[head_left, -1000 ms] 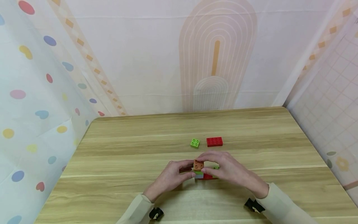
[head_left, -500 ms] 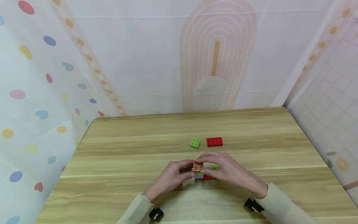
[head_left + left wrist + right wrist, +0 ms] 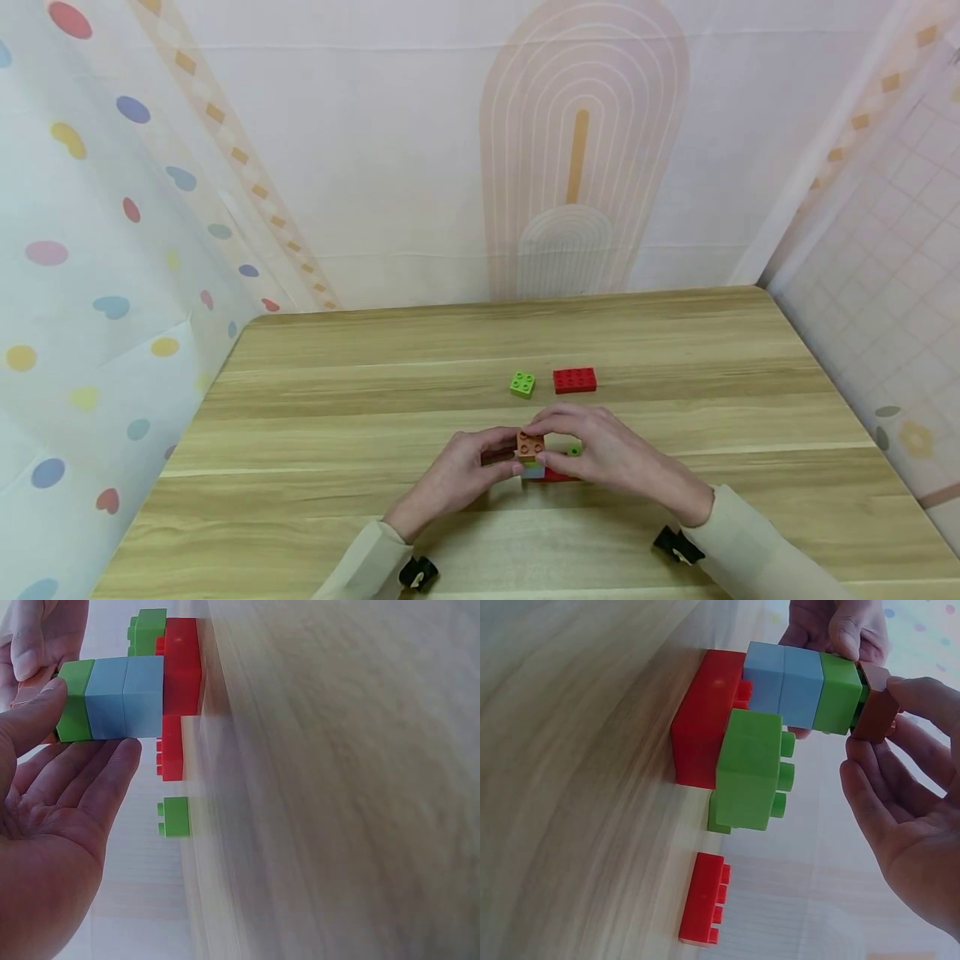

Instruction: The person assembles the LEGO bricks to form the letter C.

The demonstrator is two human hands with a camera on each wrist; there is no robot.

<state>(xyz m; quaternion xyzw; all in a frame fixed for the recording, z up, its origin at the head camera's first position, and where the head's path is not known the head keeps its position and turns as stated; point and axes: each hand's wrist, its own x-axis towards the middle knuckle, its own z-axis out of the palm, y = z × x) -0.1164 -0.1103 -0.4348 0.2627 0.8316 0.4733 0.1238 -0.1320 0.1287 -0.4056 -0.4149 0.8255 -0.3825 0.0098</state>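
In the right wrist view, my right hand (image 3: pixel 922 802) pinches a brown-orange building brick (image 3: pixel 875 703) between thumb and fingers. It sits at the top of a stack, slightly tilted, with studs showing in a narrow gap beneath it. Below it come a green brick (image 3: pixel 838 694) and two light blue bricks (image 3: pixel 784 682), all on a red base brick (image 3: pixel 705 724). A second green brick (image 3: pixel 750 769) is mounted on the base's other end. My left hand (image 3: pixel 60 817) holds the stack, thumb on the upper green brick and fingers along the opposite side.
Beyond the hands on the wooden table (image 3: pixel 337 392) lie a loose small green brick (image 3: pixel 522 384) and a flat red brick (image 3: pixel 574 380). A printed cloth (image 3: pixel 375 167) hangs behind the table, with patterned cloths on both sides.
My right hand and the brown-orange brick have shifted very slightly left, and less green shows beneath that brick. My left hand keeps its place on the stack.
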